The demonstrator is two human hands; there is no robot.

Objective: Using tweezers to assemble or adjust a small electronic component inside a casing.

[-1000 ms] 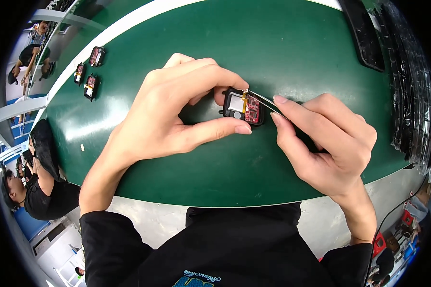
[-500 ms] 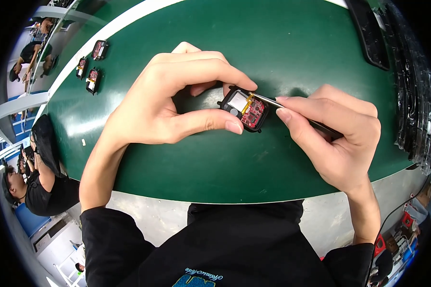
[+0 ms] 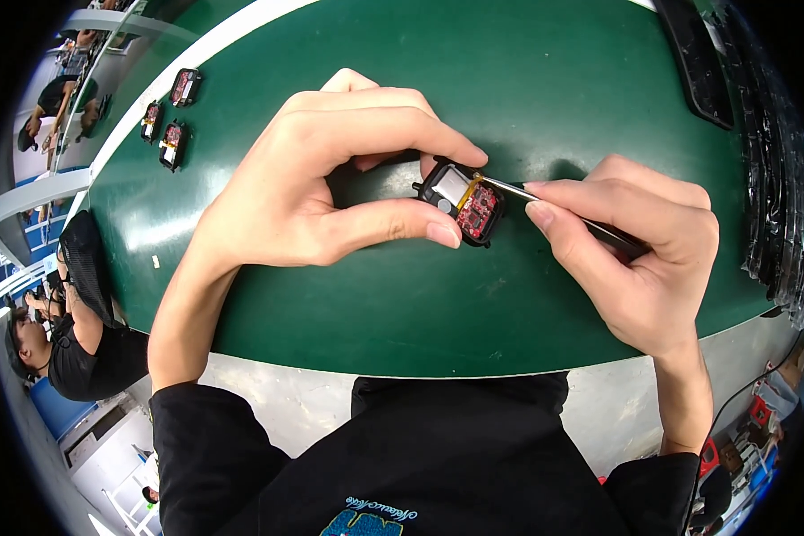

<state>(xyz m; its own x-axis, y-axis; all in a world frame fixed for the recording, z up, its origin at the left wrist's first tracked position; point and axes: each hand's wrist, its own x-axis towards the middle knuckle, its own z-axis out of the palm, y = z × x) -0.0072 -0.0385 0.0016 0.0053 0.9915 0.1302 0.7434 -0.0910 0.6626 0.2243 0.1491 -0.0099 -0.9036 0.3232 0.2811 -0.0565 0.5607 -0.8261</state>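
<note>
Slightly to the right, in the head view, you have shifted the small open case [image 3: 463,204] and the tweezers [image 3: 511,190] since the earlier frame. Your left hand [image 3: 317,192] pinches this case by its edges, over the table [image 3: 366,322]; your right hand [image 3: 639,232] grips the tweezers, their tip at the yellow strip [image 3: 467,195], though contact I cannot tell. Silver block [image 3: 450,184] and red board [image 3: 480,213] already sit inside; work on the strip seems unfinished, and no cover is on. Three similar cases [image 3: 172,146] lie far left.
</note>
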